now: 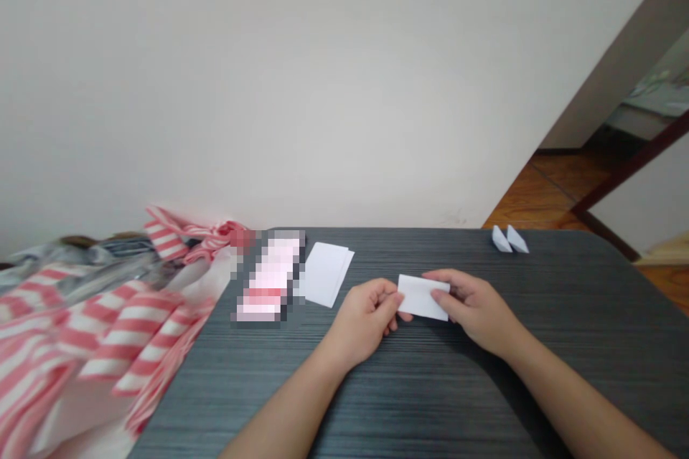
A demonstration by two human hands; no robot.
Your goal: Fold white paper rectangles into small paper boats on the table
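Note:
My left hand [366, 315] and my right hand [474, 305] hold a small folded piece of white paper [423, 297] between them, just above the dark wood-grain table [430, 401]. The left fingers pinch its left end, and the right fingers grip its right end. Behind my left hand lies a small stack of white paper sheets [326, 274]. Two small white folded paper shapes [509, 239] stand near the far edge of the table, to the right.
A pixelated pink-and-white packet [268, 276] lies left of the paper stack. Pink-and-white striped cloth [108, 330] is heaped past the table's left edge. A white wall rises behind the table, and a wooden floor [560, 190] shows at the right.

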